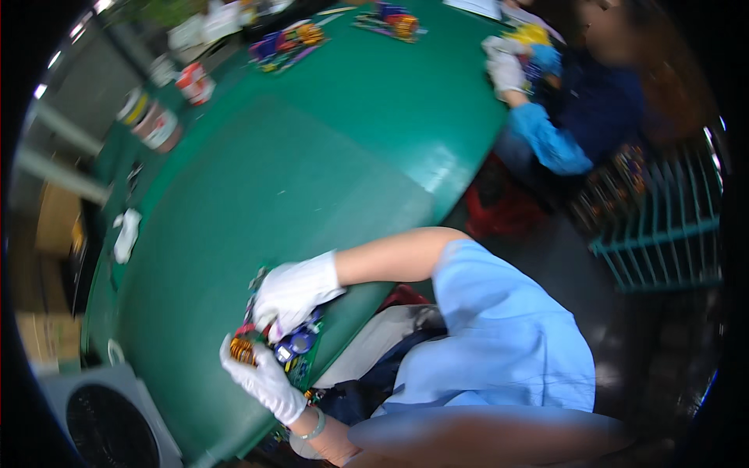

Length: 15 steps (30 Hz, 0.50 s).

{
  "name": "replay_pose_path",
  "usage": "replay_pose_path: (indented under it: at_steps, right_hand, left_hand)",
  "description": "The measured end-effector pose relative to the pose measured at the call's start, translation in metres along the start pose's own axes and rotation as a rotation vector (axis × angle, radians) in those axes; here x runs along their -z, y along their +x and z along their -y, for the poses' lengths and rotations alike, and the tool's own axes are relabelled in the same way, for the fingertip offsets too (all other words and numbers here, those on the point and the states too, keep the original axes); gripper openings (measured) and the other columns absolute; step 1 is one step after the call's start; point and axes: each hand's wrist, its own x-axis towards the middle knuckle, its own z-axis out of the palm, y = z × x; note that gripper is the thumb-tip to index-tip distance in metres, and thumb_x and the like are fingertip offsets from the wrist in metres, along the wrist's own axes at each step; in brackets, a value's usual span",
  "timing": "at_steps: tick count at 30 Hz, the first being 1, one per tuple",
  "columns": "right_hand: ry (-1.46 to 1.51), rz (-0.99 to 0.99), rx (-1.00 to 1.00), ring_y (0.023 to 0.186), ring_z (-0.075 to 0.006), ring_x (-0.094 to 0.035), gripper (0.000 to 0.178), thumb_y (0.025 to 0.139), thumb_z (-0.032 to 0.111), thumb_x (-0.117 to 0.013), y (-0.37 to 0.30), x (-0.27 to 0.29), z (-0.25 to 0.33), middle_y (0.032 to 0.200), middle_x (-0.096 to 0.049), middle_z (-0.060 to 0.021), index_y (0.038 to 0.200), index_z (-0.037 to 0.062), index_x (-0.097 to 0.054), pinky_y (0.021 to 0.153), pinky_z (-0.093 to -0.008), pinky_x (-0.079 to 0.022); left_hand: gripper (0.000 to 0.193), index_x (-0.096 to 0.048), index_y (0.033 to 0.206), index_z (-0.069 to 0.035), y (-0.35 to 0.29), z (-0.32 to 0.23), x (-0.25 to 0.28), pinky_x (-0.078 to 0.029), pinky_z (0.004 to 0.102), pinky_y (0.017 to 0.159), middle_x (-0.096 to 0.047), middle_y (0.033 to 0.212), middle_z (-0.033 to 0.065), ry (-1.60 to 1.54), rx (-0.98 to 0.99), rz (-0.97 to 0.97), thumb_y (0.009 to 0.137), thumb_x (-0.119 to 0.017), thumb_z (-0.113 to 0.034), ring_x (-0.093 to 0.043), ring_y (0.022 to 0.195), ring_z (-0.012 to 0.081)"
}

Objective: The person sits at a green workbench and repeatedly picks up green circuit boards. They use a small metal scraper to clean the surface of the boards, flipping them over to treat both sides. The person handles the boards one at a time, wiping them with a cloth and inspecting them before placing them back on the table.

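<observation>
A populated circuit board (300, 349) with dark blue capacitors and a copper-wound coil (243, 350) sits at the near edge of the green table. My left hand (267, 382), in a white glove, grips the board's near side, fingers round the coil. Over the board's far side is my right hand (295, 293), also white-gloved, its fingers curled down among the parts beside something red. Whatever its fingertips pinch is hidden and blurred. Both my hands cover much of the board.
Two more boards with coils (289, 47) (390, 22) lie at the table's far side. Jars (150, 121), a red-and-white can (195, 83) and a white cloth (126, 235) line the left. A fan (109, 425) stands lower left. At right, a gloved co-worker (573, 109) handles parts near a green rack (663, 226).
</observation>
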Motion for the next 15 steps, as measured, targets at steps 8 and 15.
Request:
replay_pose_path:
  at_steps: [8, 15]
  right_hand:
    - [0.245, -0.022, -0.029, 0.081, -0.0347, -0.056, 0.033, 0.087, 0.031, -0.066, -0.01, 0.001, -0.004, 0.08, -0.057, -0.0177, 0.082, -0.0016, -0.059, 0.071, -0.0438, -0.041]
    - [0.522, -0.141, -0.052, 0.06, -0.0173, -0.045, 0.034, 0.09, 0.032, -0.069, -0.014, 0.005, -0.006, 0.065, -0.048, -0.0104, 0.086, -0.001, -0.063, 0.057, -0.0364, -0.037]
  left_hand:
    - [0.048, -0.047, 0.133, 0.0, -0.006, 0.015, 0.004, -0.048, 0.0447, 0.098, -0.054, 0.125, 0.0228, 0.139, -0.125, 0.003, 0.087, -0.06, -0.003, -0.058, 0.111, 0.0363]
    - [0.054, -0.042, 0.139, 0.001, -0.007, 0.007, 0.013, -0.044, 0.0447, 0.104, -0.049, 0.135, 0.023, 0.137, -0.062, -0.046, 0.087, -0.059, -0.006, -0.051, 0.123, 0.0361]
